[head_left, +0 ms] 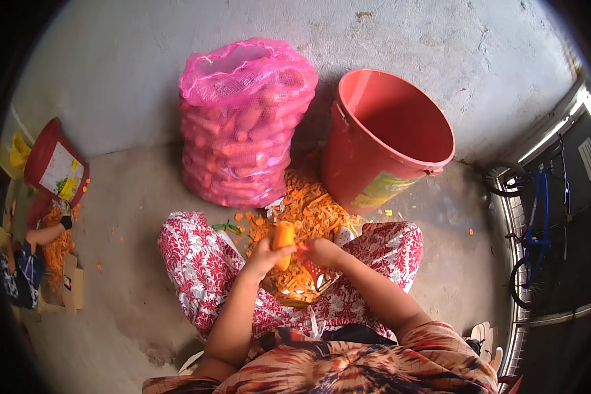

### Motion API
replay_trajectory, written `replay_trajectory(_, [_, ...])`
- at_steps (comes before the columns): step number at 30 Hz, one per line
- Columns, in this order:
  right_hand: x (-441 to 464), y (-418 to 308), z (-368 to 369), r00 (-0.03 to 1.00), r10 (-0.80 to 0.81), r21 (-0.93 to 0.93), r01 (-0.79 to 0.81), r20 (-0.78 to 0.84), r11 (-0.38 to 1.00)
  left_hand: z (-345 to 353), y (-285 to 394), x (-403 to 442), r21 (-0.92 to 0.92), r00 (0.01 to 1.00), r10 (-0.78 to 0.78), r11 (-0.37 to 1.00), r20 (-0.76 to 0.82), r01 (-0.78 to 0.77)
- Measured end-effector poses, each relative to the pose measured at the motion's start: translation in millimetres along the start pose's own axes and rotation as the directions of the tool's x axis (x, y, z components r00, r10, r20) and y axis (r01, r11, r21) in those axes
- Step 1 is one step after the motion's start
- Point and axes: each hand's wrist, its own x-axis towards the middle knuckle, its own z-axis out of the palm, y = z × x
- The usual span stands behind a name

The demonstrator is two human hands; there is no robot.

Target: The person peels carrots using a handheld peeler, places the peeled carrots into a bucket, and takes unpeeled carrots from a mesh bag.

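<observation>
My left hand (265, 258) is closed around a thick peeled carrot (284, 236), held upright and bright orange. In my right hand (324, 253) is a red peeler (308, 262), close beside the carrot; the fingers partly hide it, and I cannot tell whether it touches the carrot. Below both hands, a pile of orange carrot peelings (306, 209) is heaped on the floor between my legs. A pink mesh sack (240, 148) full of carrots stands upright ahead of me, with its top open.
Right of the sack stands a tall red bucket (348, 154). Another person's gloved hand (65, 222) is at far left, near more peelings and a tilted red tub (43, 154). A blue bicycle (538, 230) leans at right. Sandals (482, 338) lie behind on the right.
</observation>
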Motion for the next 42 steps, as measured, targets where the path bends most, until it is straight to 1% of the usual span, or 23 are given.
replay_trajectory(1, [0.7,-0.4,2.9,0.999,-0.039,-0.005,0.039,0.010,0.999,-4.1,-4.8,2.0,0.003,0.995,0.019,1.000,-0.101,-0.019])
replay_trajectory(2, [5.0,5.1,13.1,1.000,0.004,0.013,-0.005,0.014,1.000,-7.5,-9.7,3.1,-0.109,0.992,0.001,0.994,-0.125,-0.014])
replay_trajectory(4, [8.9,11.9,21.6,0.991,-0.053,0.000,0.054,0.121,0.999,-4.2,-4.1,-0.3,-0.329,0.985,-0.053,0.944,-0.164,-0.004])
replay_trajectory(7, [3.6,1.7,18.7,0.964,-0.074,-0.034,0.085,0.257,0.996,-2.3,-21.4,8.4,-0.555,0.948,-0.147,0.831,-0.281,-0.035])
replay_trajectory(8, [1.2,-3.2,16.0,0.952,-0.070,-0.051,0.089,0.299,0.995,-11.2,-37.9,13.6,-0.696,0.932,-0.255,0.718,-0.258,0.004])
replay_trajectory(11, [15.8,16.2,29.9,0.914,-0.086,-0.112,0.141,0.396,0.984,-1.5,-32.5,5.7,-0.748,0.940,-0.260,0.664,-0.222,0.007])
replay_trajectory(12, [12.3,11.1,25.3,0.935,-0.079,-0.091,0.118,0.347,0.989,-0.7,-29.5,3.4,-0.750,0.952,-0.240,0.661,-0.191,0.016])
replay_trajectory(15, [3.7,-1.8,11.0,0.979,-0.037,-0.034,0.044,0.199,0.998,-3.3,-33.2,5.0,-0.726,0.956,-0.229,0.687,-0.183,0.025])
replay_trajectory(18, [6.2,3.1,7.5,0.996,0.028,0.004,-0.028,0.084,1.000,-9.4,-42.3,4.3,-0.648,0.889,-0.355,0.756,-0.290,0.090])
replay_trajectory(20, [0.6,-3.3,-7.1,0.997,0.063,0.031,-0.064,0.035,0.998,-12.1,-46.9,2.9,-0.704,0.925,-0.324,0.704,-0.198,0.096])
replay_trajectory(21, [6.6,4.9,-0.9,0.992,0.091,0.057,-0.086,-0.087,0.995,-12.6,-47.8,2.4,-0.730,0.940,-0.306,0.676,-0.152,0.102])
replay_trajectory(23, [23.6,26.8,16.3,0.934,0.154,0.120,-0.122,-0.323,0.985,-6.2,-43.3,1.9,-0.748,0.966,-0.243,0.657,-0.092,0.094])
replay_trajectory(26, [13.3,6.6,-7.9,0.779,0.341,0.397,-0.129,-0.527,0.909,6.9,-25.7,-1.5,-0.763,0.985,-0.170,0.639,-0.014,0.099])
replay_trajectory(27, [18.2,13.5,-9.2,0.743,0.362,0.467,-0.075,-0.563,0.881,9.1,-21.4,-1.6,-0.766,0.989,-0.148,0.635,0.009,0.102])
replay_trajectory(28, [24.0,23.9,-9.7,0.706,0.386,0.530,-0.018,-0.593,0.848,4.7,-27.1,-0.6,-0.773,0.985,-0.165,0.618,0.048,0.141])
replay_trajectory(29, [28.2,34.3,-9.5,0.669,0.413,0.587,0.043,-0.618,0.809,4.1,-32.5,-1.4,-0.757,0.985,-0.169,0.638,0.043,0.143])
replay_trajectory(30, [22.8,31.2,-16.7,0.660,0.411,0.622,0.112,-0.630,0.775,6.9,-32.3,-2.7,-0.740,0.984,-0.174,0.656,0.037,0.144])
replay_trajectory(31, [20.3,28.4,-21.7,0.670,0.446,0.695,0.148,-0.594,0.703,8.5,-32.8,-4.5,-0.724,0.983,-0.180,0.675,0.030,0.146])
replay_trajectory(33, [16.2,23.5,-28.7,0.696,0.504,0.817,0.213,-0.512,0.536,6.4,-44.3,-3.6,-0.654,0.966,-0.255,0.723,0.048,0.223])
replay_trajectory(35, [13.7,23.9,-28.5,0.685,0.467,0.755,0.189,-0.559,0.628,8.2,-52.0,-3.7,-0.557,0.945,-0.323,0.778,0.043,0.291])
replay_trajectory(36, [16.0,28.1,-26.3,0.677,0.454,0.716,0.156,-0.579,0.680,10.3,-52.2,-3.0,-0.557,0.943,-0.329,0.776,0.044,0.297])
replay_trajectory(40, [21.2,38.3,-25.4,0.595,0.433,0.588,0.086,-0.678,0.804,14.6,-45.6,-0.1,-0.690,0.937,-0.335,0.656,0.096,0.305])
replay_trajectory(42, [21.5,42.0,-29.1,0.610,0.512,0.719,0.140,-0.604,0.681,12.1,-44.8,-2.7,-0.745,0.926,-0.366,0.591,0.096,0.310])
